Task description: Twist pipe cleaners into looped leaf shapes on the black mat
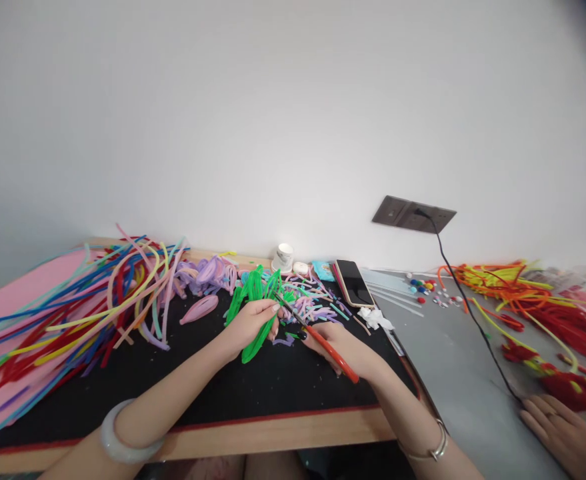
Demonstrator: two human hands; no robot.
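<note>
Green fuzzy pipe cleaner loops [257,343], shaped like long leaves, are pinched between the fingers of my left hand [253,325]. My right hand [340,343] is closed around a tool with a red handle [331,353] and a slim dark metal end. Its tip points up and left, beside the green pipe cleaners near my left fingertips. I cannot tell whether it is scissors or pliers. Behind my hands lie short pink and purple pipe cleaner pieces [317,308] on the black mat [173,387]. A pink leaf-shaped loop [200,309] rests to the left.
Long multicoloured pipe cleaners [117,293] spread over pink sheets at left. A small white cup [284,256] and a phone [354,283] stand near the wall. At right are pompoms [423,287], a black cable [465,303], red and orange pipe cleaners [513,293] and another person's hand [560,427].
</note>
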